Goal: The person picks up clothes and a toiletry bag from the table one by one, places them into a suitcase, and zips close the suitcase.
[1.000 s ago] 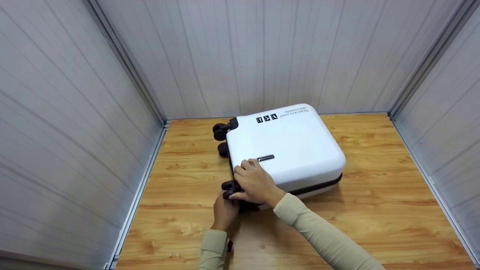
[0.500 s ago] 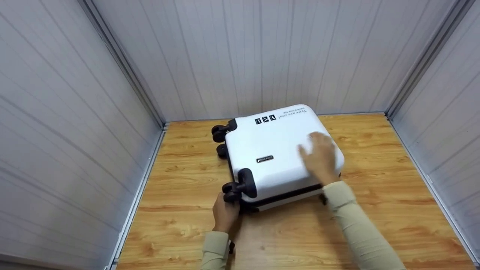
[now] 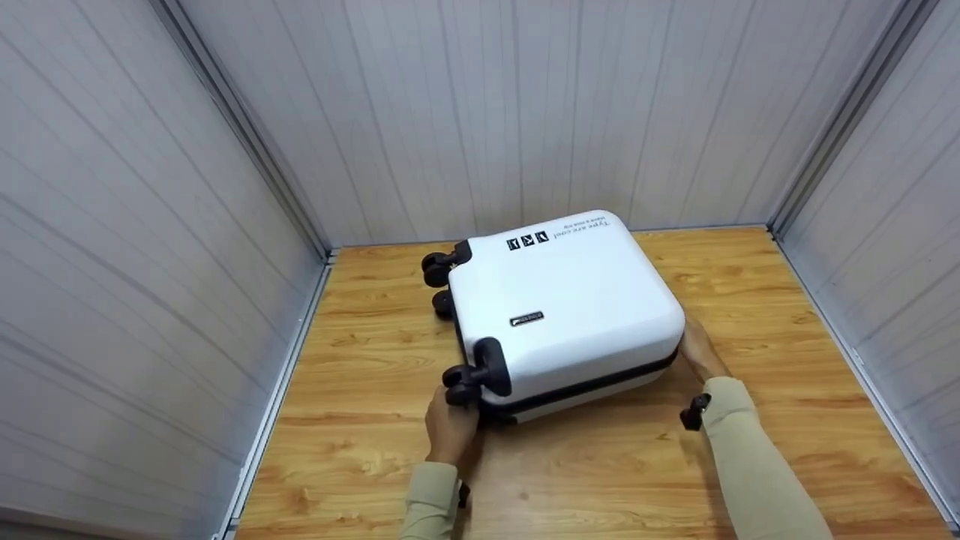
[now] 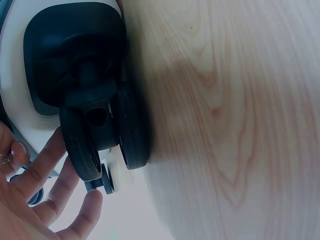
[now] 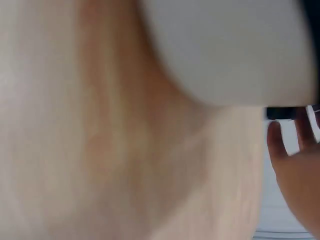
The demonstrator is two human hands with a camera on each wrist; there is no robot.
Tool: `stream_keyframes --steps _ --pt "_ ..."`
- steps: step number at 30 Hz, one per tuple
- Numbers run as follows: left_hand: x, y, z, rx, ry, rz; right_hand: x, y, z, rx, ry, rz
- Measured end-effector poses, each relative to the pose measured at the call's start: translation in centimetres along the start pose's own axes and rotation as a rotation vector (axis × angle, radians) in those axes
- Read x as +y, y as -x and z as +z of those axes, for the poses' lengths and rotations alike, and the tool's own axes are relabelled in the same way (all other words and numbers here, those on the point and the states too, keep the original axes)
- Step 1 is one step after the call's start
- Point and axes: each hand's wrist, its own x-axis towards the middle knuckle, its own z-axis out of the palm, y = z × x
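A white hard-shell suitcase (image 3: 562, 292) lies flat on the wooden floor, its black caster wheels (image 3: 463, 384) pointing left. At its near left corner is my left hand (image 3: 450, 429). In the left wrist view, that hand's fingers (image 4: 59, 187) are spread and slightly bent beside a black double wheel (image 4: 82, 142), appearing to touch it. My right hand (image 3: 699, 349) is at the suitcase's right end, fingers partly hidden behind the shell. The blurred right wrist view shows the fingers (image 5: 304, 131) reaching up by a small black part (image 5: 281, 113) on that end.
Pale panelled walls (image 3: 487, 112) enclose the wooden floor (image 3: 360, 337) at the back, left and right. The back wall stands close behind the suitcase. Floor shows on both sides and in front of it.
My right hand has left the near left wheel corner, crossed over the suitcase and come down at its right end. My left hand has stayed by the wheel; the suitcase has hardly moved.
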Motion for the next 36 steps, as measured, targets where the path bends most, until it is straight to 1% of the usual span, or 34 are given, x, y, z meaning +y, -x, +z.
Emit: stream_keyframes --steps 1,3,6,8,9,11,13,14,17,19,21,24,26,28,30,32,36 --pt "-0.1 0.0 0.0 0.002 -0.004 0.000 1.0 -0.1 -0.1 0.018 0.042 -0.023" --pt "-0.2 -0.2 0.0 -0.001 -0.007 0.001 2.1 -0.1 -0.1 0.044 0.130 -0.100" --pt "-0.5 -0.6 -0.2 -0.003 0.000 -0.040 2.6 -0.1 -0.2 0.070 0.297 -0.226" --pt "-0.7 -1.1 -0.4 -0.006 -0.004 -0.071 2.6 0.1 -0.2 0.075 0.382 -0.265" --pt "-0.8 -1.4 -0.6 -0.006 -0.010 -0.085 2.5 0.2 -0.1 0.069 0.418 -0.275" --pt "-1.1 -2.1 -0.9 -0.002 -0.032 -0.104 2.6 0.9 0.1 0.055 0.472 -0.253" --pt "-1.4 -3.0 -1.3 0.009 -0.073 -0.087 2.7 1.8 0.4 0.034 0.497 -0.234" --pt "-1.6 -3.6 -1.4 0.018 -0.100 -0.070 2.7 2.3 0.6 0.020 0.511 -0.232" --pt "-2.1 -5.6 -1.7 0.036 -0.190 0.022 2.8 3.7 0.8 -0.014 0.560 -0.268" --pt "-2.3 -6.9 -1.8 0.025 -0.232 0.075 2.7 4.5 0.9 -0.038 0.625 -0.305" --pt "-2.4 -7.9 -1.9 -0.004 -0.256 0.103 2.5 5.2 0.9 -0.062 0.687 -0.320" --pt "-2.3 -9.3 -2.0 -0.050 -0.278 0.081 1.9 5.8 0.9 -0.117 0.781 -0.284" --pt "-2.2 -10.0 -1.9 -0.065 -0.293 0.059 1.6 5.9 0.8 -0.155 0.818 -0.274" --pt "-2.1 -10.5 -1.8 -0.067 -0.307 0.045 1.7 6.0 0.8 -0.172 0.847 -0.304" --pt "-2.0 -10.6 -1.7 -0.068 -0.304 0.038 2.1 5.9 0.8 -0.159 0.872 -0.370" --pt "-2.0 -10.6 -1.6 -0.065 -0.296 0.040 2.8 5.9 0.9 -0.118 0.900 -0.428" --pt "-1.8 -10.1 -1.4 -0.041 -0.278 0.062 4.2 5.9 1.1 -0.017 0.939 -0.496"
